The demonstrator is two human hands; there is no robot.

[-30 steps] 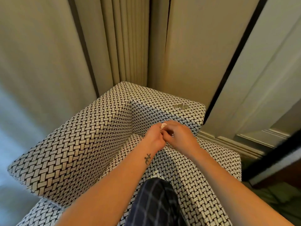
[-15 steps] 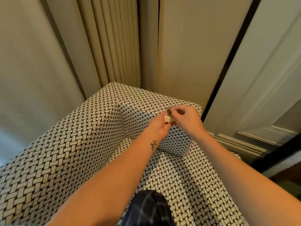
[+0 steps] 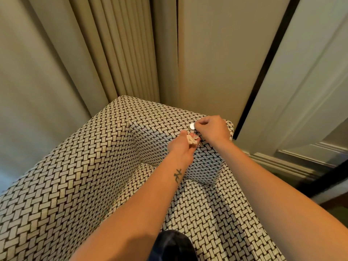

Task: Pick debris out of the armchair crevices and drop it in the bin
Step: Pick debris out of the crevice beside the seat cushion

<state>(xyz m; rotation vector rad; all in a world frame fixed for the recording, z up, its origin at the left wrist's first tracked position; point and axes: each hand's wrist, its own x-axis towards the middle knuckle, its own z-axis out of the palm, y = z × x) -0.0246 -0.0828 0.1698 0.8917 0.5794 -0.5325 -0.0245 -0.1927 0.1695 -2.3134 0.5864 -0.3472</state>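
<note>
Glinting silver, the right hand's [image 3: 213, 129] round disc [image 3: 192, 126] is perhaps a coin.

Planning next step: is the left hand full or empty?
Full: left hand grips a crumpled pale scrap; right hand pinches a silvery disc.

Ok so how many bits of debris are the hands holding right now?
2. A round silvery piece pinched by the right hand over the armrest; a crumpled pale scrap in the left hand. More may be hidden inside either hand.

The unsleeved left forearm [image 3: 131, 213] bears a small dark tattoo [image 3: 177, 175].
</note>
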